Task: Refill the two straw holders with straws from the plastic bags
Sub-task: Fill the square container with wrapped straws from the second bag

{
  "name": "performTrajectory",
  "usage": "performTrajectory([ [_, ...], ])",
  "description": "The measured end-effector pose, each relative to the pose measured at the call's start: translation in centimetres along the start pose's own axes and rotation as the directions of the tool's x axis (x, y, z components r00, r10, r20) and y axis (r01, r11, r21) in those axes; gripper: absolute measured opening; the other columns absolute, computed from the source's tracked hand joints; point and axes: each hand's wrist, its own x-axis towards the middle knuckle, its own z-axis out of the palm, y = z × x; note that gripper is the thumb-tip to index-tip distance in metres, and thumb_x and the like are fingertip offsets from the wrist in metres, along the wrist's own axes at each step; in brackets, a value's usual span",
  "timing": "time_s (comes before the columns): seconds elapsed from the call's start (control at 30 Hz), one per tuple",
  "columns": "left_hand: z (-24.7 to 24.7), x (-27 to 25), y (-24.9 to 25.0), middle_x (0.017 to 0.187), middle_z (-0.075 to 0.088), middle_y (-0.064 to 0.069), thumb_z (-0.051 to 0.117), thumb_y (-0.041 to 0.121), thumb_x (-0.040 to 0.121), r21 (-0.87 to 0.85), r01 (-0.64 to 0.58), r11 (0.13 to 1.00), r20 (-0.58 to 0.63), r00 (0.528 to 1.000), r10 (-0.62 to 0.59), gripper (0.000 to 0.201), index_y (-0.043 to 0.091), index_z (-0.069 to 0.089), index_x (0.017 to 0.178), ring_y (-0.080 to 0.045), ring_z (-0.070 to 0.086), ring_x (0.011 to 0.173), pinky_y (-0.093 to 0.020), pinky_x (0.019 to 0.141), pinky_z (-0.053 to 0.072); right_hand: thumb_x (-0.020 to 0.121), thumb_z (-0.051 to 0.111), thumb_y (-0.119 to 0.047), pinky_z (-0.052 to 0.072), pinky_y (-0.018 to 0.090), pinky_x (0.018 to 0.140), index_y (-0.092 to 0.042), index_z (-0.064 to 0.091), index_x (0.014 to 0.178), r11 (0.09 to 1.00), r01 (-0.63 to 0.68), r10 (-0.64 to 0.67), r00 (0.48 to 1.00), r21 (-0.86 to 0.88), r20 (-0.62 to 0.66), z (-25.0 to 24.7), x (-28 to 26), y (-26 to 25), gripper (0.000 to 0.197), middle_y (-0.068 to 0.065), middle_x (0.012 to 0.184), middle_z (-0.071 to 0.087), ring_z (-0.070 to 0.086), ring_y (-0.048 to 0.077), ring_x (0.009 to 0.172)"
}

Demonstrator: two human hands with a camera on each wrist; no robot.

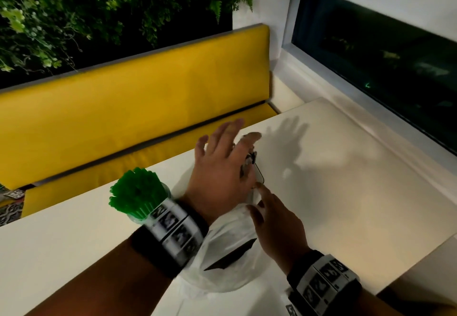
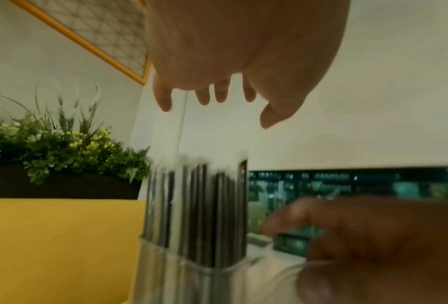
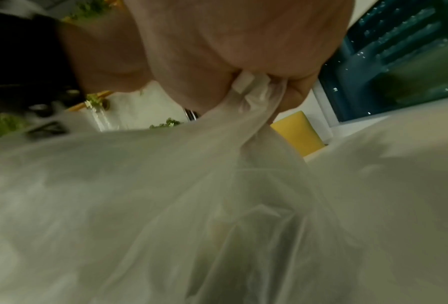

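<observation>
A clear holder (image 1: 142, 213) packed with green straws (image 1: 137, 191) stands on the white table (image 1: 346, 192), just left of my left wrist. My left hand (image 1: 227, 147) hovers open with fingers spread over a second clear holder (image 2: 191, 273) of dark straws (image 2: 196, 205), without touching them; in the head view only a sliver of those dark straws (image 1: 250, 161) shows under the palm. My right hand (image 1: 269, 212) pinches the gathered top of a translucent white plastic bag (image 1: 230, 249). The wrist view shows the bag (image 3: 165, 195) bunched in my right hand (image 3: 264, 88).
A yellow padded bench (image 1: 148, 98) runs along the table's far side, with a plant wall (image 1: 99, 6) above it. A dark window (image 1: 383, 56) and its sill border the table on the right. The table's near right edge (image 1: 420, 266) drops off beside my right wrist.
</observation>
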Motion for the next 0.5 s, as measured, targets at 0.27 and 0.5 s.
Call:
performTrajectory([
  [0.27, 4.5, -14.5, 2.4, 0.123, 0.062, 0.015, 0.044, 0.023, 0.099, -0.223, 0.426, 0.877, 0.651, 0.735, -0.192, 0.029, 0.035, 0.063, 0.118, -0.003, 0.055, 0.114, -0.026, 0.107, 0.042, 0.098, 0.048, -0.041, 0.056, 0.034, 0.086, -0.041, 0.049, 0.123, 0.899, -0.116, 0.060, 0.988, 0.422, 0.143, 0.5, -2.8, 1.2, 0.025, -0.013, 0.106, 0.065, 0.062, 0.005, 0.095],
  [0.5, 10.0, -17.7, 0.6, 0.142, 0.048, 0.012, 0.048, 0.066, 0.072, 0.005, 0.277, 0.961, 0.783, 0.597, -0.176, 0.070, 0.039, 0.044, 0.136, -0.017, 0.038, 0.138, -0.043, 0.118, 0.027, 0.094, 0.059, -0.034, 0.051, 0.021, 0.086, -0.045, 0.059, 0.111, 0.805, -0.224, 0.053, 0.949, 0.549, 0.310, 1.4, -6.3, 1.2, 0.020, -0.021, 0.105, 0.065, 0.061, -0.001, 0.097],
])
